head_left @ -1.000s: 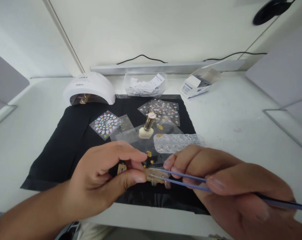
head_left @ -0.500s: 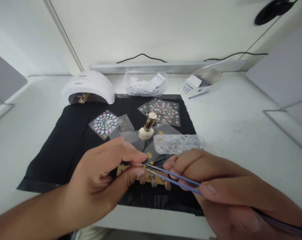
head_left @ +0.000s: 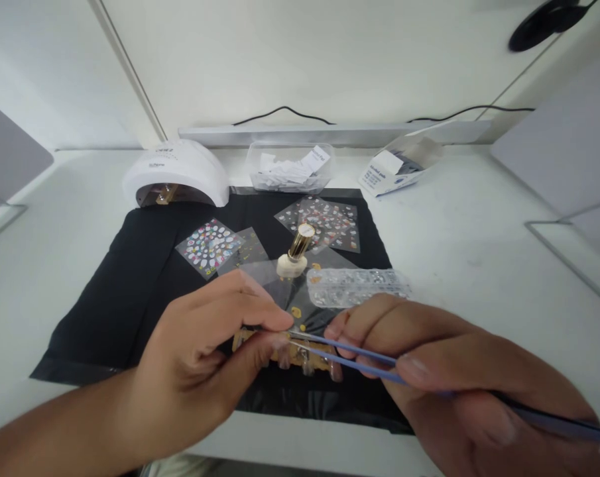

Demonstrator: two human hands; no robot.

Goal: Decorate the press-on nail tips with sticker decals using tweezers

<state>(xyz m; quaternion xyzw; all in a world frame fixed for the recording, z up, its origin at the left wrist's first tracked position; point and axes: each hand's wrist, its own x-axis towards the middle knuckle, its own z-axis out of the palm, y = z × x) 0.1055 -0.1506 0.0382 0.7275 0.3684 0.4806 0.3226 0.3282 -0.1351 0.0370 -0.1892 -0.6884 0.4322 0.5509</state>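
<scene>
"Both hands, please: how do they look from your end?"

"Left hand (head_left: 195,358) has its thumb and forefinger nearly together; I can't tell from my feed whether they grip anything. Right hand (head_left: 459,371) is curled around the tweezers (head_left: 349,348), whose tips stand slightly parted right by the left fingertips."

"Where do I look for the tweezers, going by the bottle (head_left: 296,257)?"

"On its near side, slanting off to the right. I also see the strip (head_left: 296,356) on the bottle's near side, behind the tweezer tips in my view, with clear nail tips (head_left: 307,363) jutting toward me. Left hand hides part of it."

"And around the bottle?"

"I have the black mat (head_left: 111,291) beneath it, the clear tray (head_left: 359,286) near it to the right, a sticker sheet (head_left: 210,248) to its left, the white lamp (head_left: 178,172) farther back on that side, the tub (head_left: 260,182) behind it, and the box (head_left: 379,175) behind, to the right."
</scene>
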